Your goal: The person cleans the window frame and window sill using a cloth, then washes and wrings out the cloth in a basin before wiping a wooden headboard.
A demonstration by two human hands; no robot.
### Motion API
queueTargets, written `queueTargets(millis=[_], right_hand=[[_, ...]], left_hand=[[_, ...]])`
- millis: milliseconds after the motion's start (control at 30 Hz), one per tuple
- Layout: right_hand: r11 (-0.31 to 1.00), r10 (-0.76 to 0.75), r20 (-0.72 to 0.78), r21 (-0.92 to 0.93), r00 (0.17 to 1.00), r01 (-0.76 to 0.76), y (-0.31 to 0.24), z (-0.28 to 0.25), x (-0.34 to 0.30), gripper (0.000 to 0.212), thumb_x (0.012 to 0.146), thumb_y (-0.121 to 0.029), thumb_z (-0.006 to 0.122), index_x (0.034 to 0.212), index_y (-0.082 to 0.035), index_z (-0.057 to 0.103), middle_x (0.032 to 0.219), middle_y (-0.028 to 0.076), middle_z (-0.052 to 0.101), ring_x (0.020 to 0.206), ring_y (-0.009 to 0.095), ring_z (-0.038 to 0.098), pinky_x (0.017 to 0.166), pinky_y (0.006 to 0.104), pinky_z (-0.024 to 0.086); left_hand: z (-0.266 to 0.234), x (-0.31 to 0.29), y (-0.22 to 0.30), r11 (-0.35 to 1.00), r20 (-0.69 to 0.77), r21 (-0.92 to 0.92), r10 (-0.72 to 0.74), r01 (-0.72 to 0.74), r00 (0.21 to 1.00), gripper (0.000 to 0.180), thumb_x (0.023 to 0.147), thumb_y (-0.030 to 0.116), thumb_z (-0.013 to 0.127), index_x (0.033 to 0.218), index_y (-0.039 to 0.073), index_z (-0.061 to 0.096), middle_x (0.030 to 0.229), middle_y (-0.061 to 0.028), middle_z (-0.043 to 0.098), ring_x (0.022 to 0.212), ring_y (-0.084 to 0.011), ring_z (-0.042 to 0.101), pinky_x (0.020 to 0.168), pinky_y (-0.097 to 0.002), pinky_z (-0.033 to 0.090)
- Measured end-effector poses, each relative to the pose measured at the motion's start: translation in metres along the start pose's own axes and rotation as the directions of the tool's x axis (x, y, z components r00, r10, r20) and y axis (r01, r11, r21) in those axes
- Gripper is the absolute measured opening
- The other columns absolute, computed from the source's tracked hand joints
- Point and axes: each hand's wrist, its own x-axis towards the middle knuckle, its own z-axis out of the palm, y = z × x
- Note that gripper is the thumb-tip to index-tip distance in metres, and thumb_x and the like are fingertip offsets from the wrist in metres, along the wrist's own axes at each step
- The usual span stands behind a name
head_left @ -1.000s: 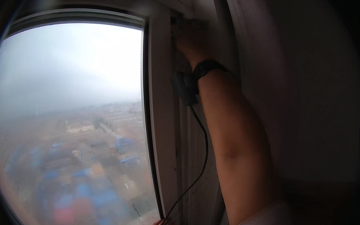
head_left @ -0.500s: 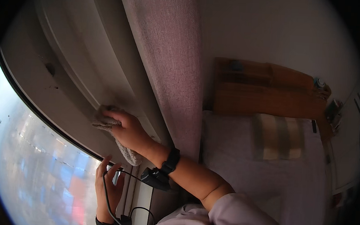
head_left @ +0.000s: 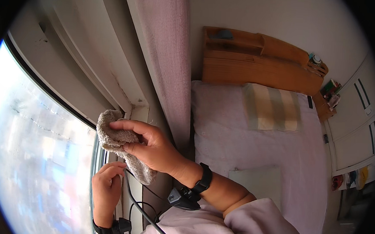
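Note:
My right hand pinches a bunched beige-grey terry cloth between thumb and fingers. One end of the cloth hangs below the palm. Hand and cloth are at the corner of the white window frame, beside the sill. Lower down, my left hand is next to the upright edge of the window, its fingers bent over and closed toward the right. Whatever lies inside those fingers, if anything, is hidden. The bright window pane fills the left side, with streaks and specks on it.
A black cable loops between my forearms. A pink curtain hangs just right of the window frame. Farther right stands a bed with a wooden headboard and a striped pillow. A white cabinet is at the far right.
My right hand has come down along the frame to its lower corner with the cloth. My left hand's fingers were spread and are now curled in. The view has shifted and grown brighter.

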Motion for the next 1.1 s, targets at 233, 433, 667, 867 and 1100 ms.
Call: queueTargets(millis=[233, 433, 667, 867, 1100], right_hand=[[0.976, -0.158, 0.010, -0.148, 0.987, 0.158, -0.032, 0.011, -0.043, 0.047, 0.088, 0.010, 0.057, 0.132, 0.000, 0.050, 0.131, 0.008, 0.050, 0.123, 0.016, 0.050, 0.104, 0.0294, 0.042], [0.904, -0.349, -0.078, -0.291, 0.934, 0.313, -0.065, -0.019, -0.047, 0.045, 0.090, 0.005, 0.056, 0.134, 0.001, 0.048, 0.131, 0.010, 0.051, 0.123, 0.018, 0.051, 0.104, 0.0310, 0.041], [0.948, -0.305, -0.357, -0.200, 0.883, 0.247, -0.084, -0.069, -0.052, 0.042, 0.097, -0.003, 0.049, 0.138, 0.000, 0.042, 0.132, 0.009, 0.052, 0.120, 0.016, 0.052, 0.103, 0.0302, 0.040], [0.931, -0.325, -0.601, -0.068, 0.730, 0.359, -0.105, -0.138, -0.090, 0.040, 0.099, -0.009, 0.047, 0.136, 0.003, 0.042, 0.134, 0.012, 0.052, 0.121, 0.019, 0.052, 0.103, 0.0342, 0.040], [0.878, -0.469, -0.639, -0.412, 0.610, 0.243, -0.123, -0.195, -0.146, 0.038, 0.075, 0.008, 0.044, 0.109, 0.005, 0.060, 0.134, 0.019, 0.050, 0.128, 0.027, 0.046, 0.105, 0.0368, 0.038]], left_hand=[[0.029, -0.018, -0.008, 0.758, 0.174, -0.643, 0.005, 0.110, 0.985, 0.092, 0.072, 0.038, 0.084, 0.138, -0.004, 0.034, 0.133, -0.0123, 0.049, 0.121, -0.0213, 0.049, 0.103, -0.0352, 0.039], [0.077, 0.018, 0.008, 0.677, 0.582, -0.655, 0.168, 0.336, 0.796, 0.081, 0.069, 0.030, 0.088, 0.131, -0.002, 0.045, 0.113, -0.0040, 0.062, 0.103, -0.0138, 0.059, 0.086, -0.0281, 0.049], [0.123, 0.066, 0.029, 0.334, 0.474, -0.846, 0.114, 0.415, 0.873, 0.047, 0.096, 0.019, 0.054, 0.137, -0.001, 0.044, 0.133, -0.0108, 0.054, 0.120, -0.0213, 0.054, 0.101, -0.0348, 0.044], [0.173, 0.119, 0.084, 0.175, 0.624, -0.781, 0.177, 0.600, 0.761, 0.052, 0.103, 0.034, 0.041, 0.146, 0.007, 0.031, 0.140, -0.0083, 0.047, 0.126, -0.0201, 0.050, 0.102, -0.0376, 0.045], [0.246, 0.141, 0.138, 0.389, 0.582, -0.808, 0.413, 0.442, 0.700, 0.046, 0.097, 0.015, 0.057, 0.139, 0.003, 0.043, 0.130, -0.0064, 0.055, 0.114, -0.0138, 0.054, 0.096, -0.0314, 0.046]])
